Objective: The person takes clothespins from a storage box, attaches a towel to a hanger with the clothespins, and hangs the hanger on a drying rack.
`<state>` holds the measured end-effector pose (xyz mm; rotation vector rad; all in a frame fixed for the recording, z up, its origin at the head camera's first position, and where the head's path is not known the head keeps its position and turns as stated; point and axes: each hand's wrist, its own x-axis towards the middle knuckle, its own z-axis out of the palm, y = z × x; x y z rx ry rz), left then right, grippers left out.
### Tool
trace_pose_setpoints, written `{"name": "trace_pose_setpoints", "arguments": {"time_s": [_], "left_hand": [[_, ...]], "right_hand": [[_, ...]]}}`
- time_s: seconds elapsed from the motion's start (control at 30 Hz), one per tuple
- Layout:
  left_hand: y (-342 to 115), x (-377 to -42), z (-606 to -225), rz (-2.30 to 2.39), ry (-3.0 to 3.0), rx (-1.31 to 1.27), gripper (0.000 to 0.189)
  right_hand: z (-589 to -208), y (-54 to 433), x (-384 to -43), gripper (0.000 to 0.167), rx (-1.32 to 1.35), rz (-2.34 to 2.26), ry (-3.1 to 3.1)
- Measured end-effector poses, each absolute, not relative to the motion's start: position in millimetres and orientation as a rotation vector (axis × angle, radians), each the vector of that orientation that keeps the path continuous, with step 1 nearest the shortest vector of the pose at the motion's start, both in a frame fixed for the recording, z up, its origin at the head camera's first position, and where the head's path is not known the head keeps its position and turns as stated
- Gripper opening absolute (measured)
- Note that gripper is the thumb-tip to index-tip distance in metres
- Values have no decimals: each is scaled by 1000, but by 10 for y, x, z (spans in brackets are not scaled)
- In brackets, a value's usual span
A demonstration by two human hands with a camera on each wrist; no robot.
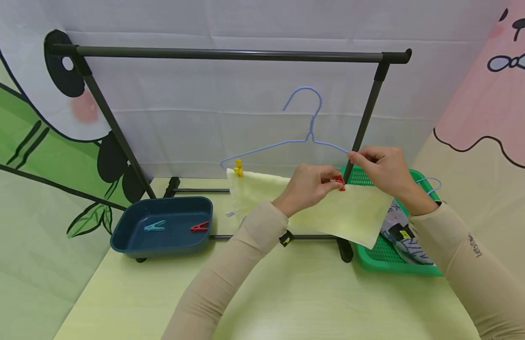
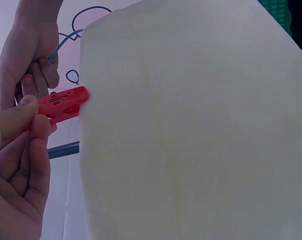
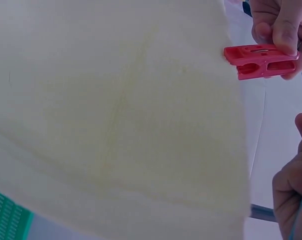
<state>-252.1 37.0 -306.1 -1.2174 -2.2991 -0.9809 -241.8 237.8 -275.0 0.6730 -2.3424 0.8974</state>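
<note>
A pale yellow cloth (image 1: 347,212) hangs below a blue wire hanger (image 1: 262,149), its left corner fixed by a yellow clothespin (image 1: 238,168). My left hand (image 1: 307,186) pinches a red clothespin (image 3: 261,62) between thumb and fingers. That clothespin's nose meets the cloth's upper edge; whether it bites the cloth I cannot tell. With thumb and fingertips, my right hand (image 1: 385,172) grips the right end of the hanger, which is hidden behind the fingers. In the left wrist view, the cloth (image 2: 191,125) fills most of the frame.
A black rack's top bar (image 1: 228,54) spans behind the hanger. To the left stands a dark blue tub (image 1: 169,250) with a light blue clothespin (image 1: 155,226) and another red clothespin (image 1: 199,226). Behind my right arm, a green basket (image 1: 398,267) holds a patterned cloth (image 1: 398,222) and another hanger (image 1: 435,183).
</note>
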Motion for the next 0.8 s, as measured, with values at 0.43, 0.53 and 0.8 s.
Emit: {"name": "trace_pose_setpoints", "arguments": {"time_s": [0.43,0.53,0.8], "left_hand": [[395,-2538,-3059,-974,-2289,-1241,5],[398,-2535,-3055,-959,-2294,-1245,5],[406,-2537,-3033,-814,-2311,-1284,7]], "right_hand": [[-2748,2367,-2423,16,705,901,-2310],[-2745,2363,-2420,16,703,896,-2314],[-2767,2359,-2445,14,722,883,-2305]]}}
